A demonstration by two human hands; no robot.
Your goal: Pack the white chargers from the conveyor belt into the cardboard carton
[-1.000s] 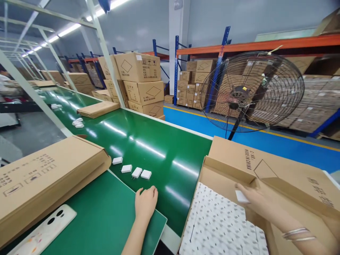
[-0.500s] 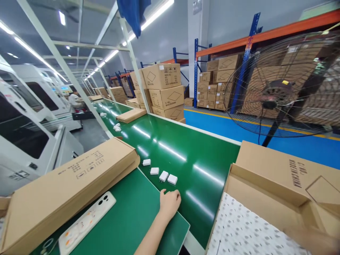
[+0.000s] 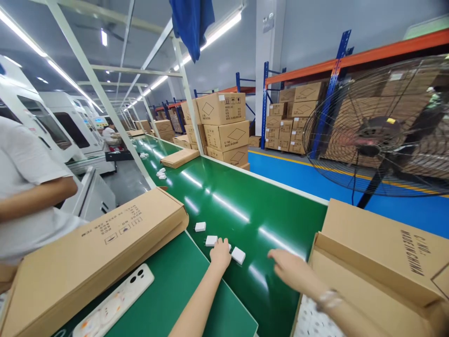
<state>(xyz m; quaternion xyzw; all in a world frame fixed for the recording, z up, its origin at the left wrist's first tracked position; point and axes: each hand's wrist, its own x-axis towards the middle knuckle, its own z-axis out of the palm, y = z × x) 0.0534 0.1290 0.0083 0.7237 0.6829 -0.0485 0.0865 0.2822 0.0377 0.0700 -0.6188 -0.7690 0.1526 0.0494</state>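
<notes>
Small white chargers (image 3: 238, 255) lie in a row on the green conveyor belt (image 3: 245, 210). My left hand (image 3: 220, 253) rests on top of one of them, fingers curled down over it, between two others (image 3: 211, 240). My right hand (image 3: 289, 269) reaches out over the belt from the right, blurred by motion, with nothing seen in it. An open cardboard box (image 3: 379, 262) with a patterned white liner (image 3: 308, 323) stands at the right.
A flat folded carton (image 3: 94, 248) lies at the left, with a white phone (image 3: 115, 302) on the green shelf in front of it. A co-worker's arm and white sleeve (image 3: 31, 187) are at the far left. A large floor fan (image 3: 379, 131) and stacked boxes (image 3: 224, 126) stand beyond the belt.
My left hand has moved forward onto the chargers. My right hand has left the open box and swung out over the belt. A co-worker has come into view at the left.
</notes>
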